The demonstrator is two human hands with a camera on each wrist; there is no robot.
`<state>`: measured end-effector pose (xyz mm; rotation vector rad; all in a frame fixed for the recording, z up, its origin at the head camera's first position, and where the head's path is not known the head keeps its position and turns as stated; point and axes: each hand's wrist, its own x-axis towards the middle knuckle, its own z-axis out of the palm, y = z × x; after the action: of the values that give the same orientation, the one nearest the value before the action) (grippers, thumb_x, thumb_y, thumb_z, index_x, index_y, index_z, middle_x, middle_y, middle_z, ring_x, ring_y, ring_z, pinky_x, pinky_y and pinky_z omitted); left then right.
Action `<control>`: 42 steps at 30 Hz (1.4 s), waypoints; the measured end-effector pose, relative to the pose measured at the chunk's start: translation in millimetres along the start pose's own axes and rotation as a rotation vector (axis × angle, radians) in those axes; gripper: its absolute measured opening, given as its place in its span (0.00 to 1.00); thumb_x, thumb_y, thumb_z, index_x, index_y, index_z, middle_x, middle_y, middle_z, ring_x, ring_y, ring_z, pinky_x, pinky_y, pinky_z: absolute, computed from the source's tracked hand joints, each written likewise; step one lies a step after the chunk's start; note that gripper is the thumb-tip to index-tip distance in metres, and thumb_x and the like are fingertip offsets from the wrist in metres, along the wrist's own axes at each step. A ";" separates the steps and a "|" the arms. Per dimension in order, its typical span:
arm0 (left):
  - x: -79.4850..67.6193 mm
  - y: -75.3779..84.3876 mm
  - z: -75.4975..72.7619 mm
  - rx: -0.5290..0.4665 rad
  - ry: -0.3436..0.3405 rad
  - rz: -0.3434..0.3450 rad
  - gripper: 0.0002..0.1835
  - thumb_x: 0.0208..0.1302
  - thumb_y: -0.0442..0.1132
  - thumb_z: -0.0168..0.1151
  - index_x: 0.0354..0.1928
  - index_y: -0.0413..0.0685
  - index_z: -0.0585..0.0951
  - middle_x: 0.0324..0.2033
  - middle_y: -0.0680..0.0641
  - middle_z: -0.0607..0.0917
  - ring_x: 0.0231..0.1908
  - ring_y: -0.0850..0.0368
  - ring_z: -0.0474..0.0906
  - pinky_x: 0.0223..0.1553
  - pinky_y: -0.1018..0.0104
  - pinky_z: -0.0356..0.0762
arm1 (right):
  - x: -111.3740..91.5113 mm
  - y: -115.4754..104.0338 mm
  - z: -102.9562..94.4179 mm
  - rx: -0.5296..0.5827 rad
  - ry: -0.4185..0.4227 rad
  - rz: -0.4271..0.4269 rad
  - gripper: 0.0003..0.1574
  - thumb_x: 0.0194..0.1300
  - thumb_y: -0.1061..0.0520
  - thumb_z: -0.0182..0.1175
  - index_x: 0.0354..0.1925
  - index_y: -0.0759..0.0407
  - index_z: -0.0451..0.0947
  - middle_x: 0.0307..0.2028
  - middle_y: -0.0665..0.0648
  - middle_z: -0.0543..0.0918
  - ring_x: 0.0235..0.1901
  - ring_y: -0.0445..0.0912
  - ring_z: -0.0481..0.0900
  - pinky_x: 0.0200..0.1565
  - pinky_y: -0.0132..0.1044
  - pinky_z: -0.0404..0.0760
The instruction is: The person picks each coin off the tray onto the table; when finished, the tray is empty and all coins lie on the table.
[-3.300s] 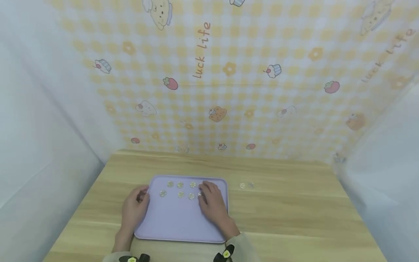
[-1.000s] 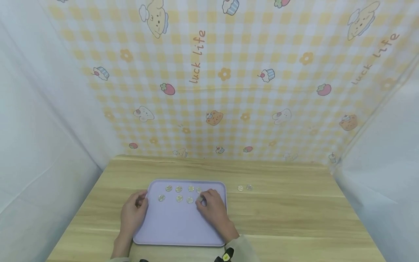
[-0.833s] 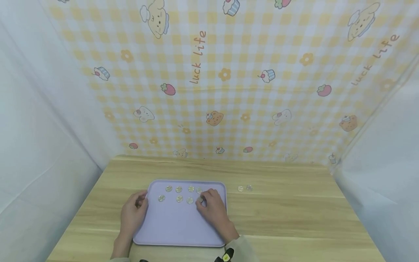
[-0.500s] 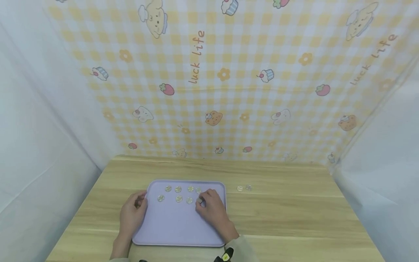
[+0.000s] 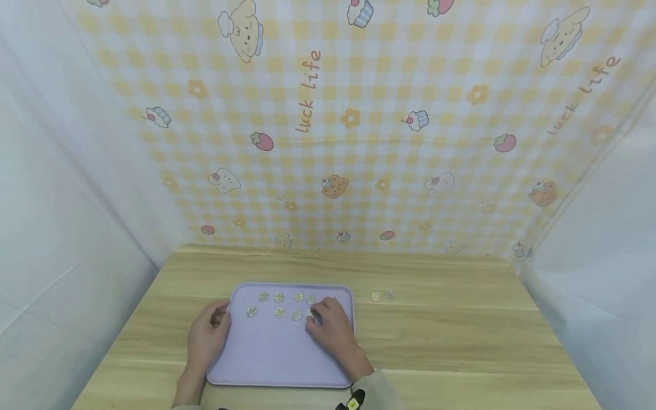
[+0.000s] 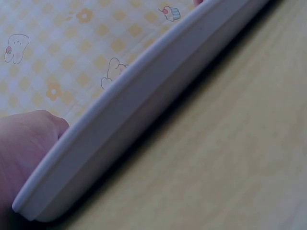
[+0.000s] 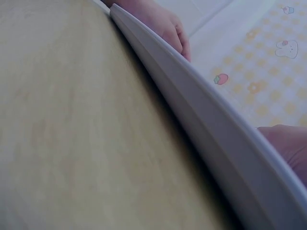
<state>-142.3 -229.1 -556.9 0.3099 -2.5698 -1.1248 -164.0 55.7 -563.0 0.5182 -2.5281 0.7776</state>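
Note:
In the head view a pale purple tray (image 5: 279, 359) lies on the wooden table, carrying small shiny coins (image 5: 279, 312) in two rough rows. My left hand (image 5: 206, 337) rests at its left rim, fingers loosely bent and fingertips touching the edge. Over the tray's right part, my right hand (image 5: 332, 330) has thumb and forefinger around one coin (image 5: 310, 313) at the right end of the nearer row; the fingers partly cover it. Both wrist views show mostly the tray's outer wall (image 6: 144, 91), with the left fingers (image 7: 182, 43) beyond it in the right one.
Two more coins (image 5: 376, 296) lie close together on the table (image 5: 435, 324), right of the tray. A yellow-checked cloth (image 5: 379, 148) hangs behind the table, with white cloth walls (image 5: 66, 188) at both sides.
The coin at my right fingertips was tilted and darker half a second ago; now it looks flatter and brighter. My left hand and the tray stay in place.

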 end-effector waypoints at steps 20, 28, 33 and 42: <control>0.7 1.6 -1.1 0.010 -0.001 -0.011 0.16 0.66 0.34 0.61 0.55 0.44 0.81 0.41 0.44 0.86 0.35 0.61 0.76 0.32 0.76 0.75 | 11.0 3.7 -19.1 0.217 -0.363 0.148 0.13 0.62 0.58 0.67 0.44 0.62 0.81 0.35 0.50 0.77 0.35 0.39 0.72 0.40 0.32 0.78; 1.6 -3.9 1.1 0.027 0.009 -0.017 0.16 0.66 0.35 0.60 0.55 0.46 0.81 0.41 0.46 0.86 0.35 0.61 0.77 0.33 0.75 0.76 | 14.2 4.3 -20.0 0.189 -0.434 0.236 0.12 0.61 0.54 0.67 0.41 0.57 0.79 0.33 0.47 0.75 0.34 0.38 0.71 0.38 0.32 0.76; 1.4 -5.3 1.7 0.019 0.024 -0.002 0.16 0.65 0.34 0.61 0.55 0.45 0.81 0.40 0.45 0.86 0.34 0.60 0.76 0.32 0.75 0.76 | 13.8 1.4 -22.9 0.165 -0.424 0.176 0.10 0.62 0.55 0.66 0.42 0.54 0.78 0.31 0.45 0.75 0.31 0.37 0.70 0.36 0.30 0.75; 1.8 -4.1 3.0 0.022 0.016 -0.012 0.16 0.66 0.34 0.61 0.55 0.46 0.81 0.40 0.47 0.86 0.35 0.61 0.76 0.32 0.75 0.76 | 12.9 -4.0 -27.5 0.086 -0.422 0.112 0.12 0.61 0.58 0.64 0.45 0.53 0.82 0.30 0.45 0.78 0.29 0.35 0.70 0.35 0.30 0.73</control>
<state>-144.8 -230.3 -561.5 0.3392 -2.5710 -1.0949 -164.7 66.2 -534.3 0.6285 -2.9421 0.8990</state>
